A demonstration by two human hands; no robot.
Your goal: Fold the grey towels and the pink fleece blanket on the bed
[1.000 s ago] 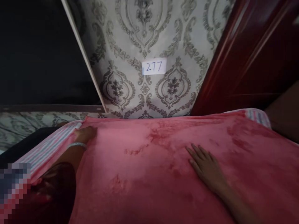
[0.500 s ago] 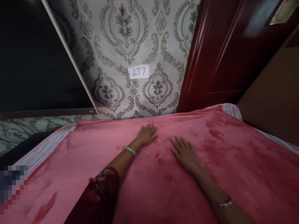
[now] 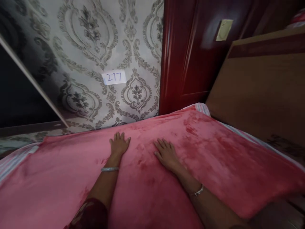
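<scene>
A pink plush blanket [image 3: 140,197] is spread over a flat surface, with darker red smudged patches in its pile. My left hand [image 3: 119,143] lies palm down on it toward the far edge, fingers spread; a bangle circles that wrist. To its right and slightly nearer me, my right hand [image 3: 167,155] also rests flat on the blanket with its fingers apart, and a thin bracelet shows on that arm. Neither hand grips anything. Striped cloth [image 3: 202,109] peeks out from under the blanket at the far right corner and along both sides.
Behind the blanket stands a patterned wallpapered wall [image 3: 133,63] bearing a paper label [image 3: 114,77] marked 277. A dark screen [image 3: 21,95] is at the left. A dark red wooden panel [image 3: 183,63] and a large brown board-like box [image 3: 259,82] stand at the right.
The view has turned to the right, so the wall and screen sit further left. My left hand has shifted on the blanket, its fingers now pointing more straight ahead. Both hands stay flat.
</scene>
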